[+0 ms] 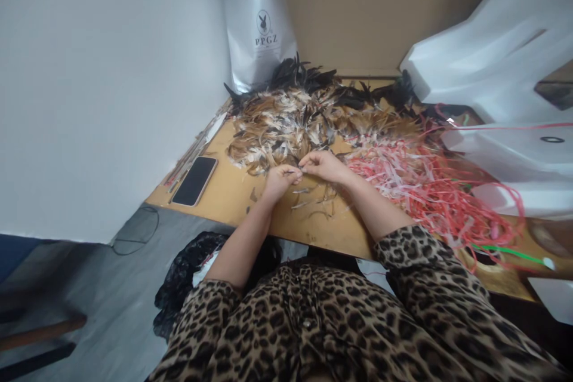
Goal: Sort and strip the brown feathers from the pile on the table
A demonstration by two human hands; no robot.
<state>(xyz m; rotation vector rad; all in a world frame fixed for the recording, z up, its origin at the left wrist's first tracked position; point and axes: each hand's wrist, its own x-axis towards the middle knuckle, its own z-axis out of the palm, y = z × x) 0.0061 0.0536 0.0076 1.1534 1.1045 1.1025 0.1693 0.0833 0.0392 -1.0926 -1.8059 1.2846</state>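
Observation:
Close together over the front of the wooden table (219,197), my hands meet fingertip to fingertip. My left hand (281,181) is closed in a pinch, with a thin dark sliver showing at its fingers. My right hand (323,165) pinches at the same spot from the other side. What they hold is too small to name. Just beyond them spreads a heap of brown, white and black feathers (286,122). Below my hands, a few loose thin feathers (320,200) lie scattered on the wood.
A tangle of pink and red strips (416,182) covers the table's right side, with a green strip (510,250) near its edge. A phone (194,181) and thin sticks (192,149) lie at left. A white bag (259,24) stands behind; a black plastic bag (188,268) sits below.

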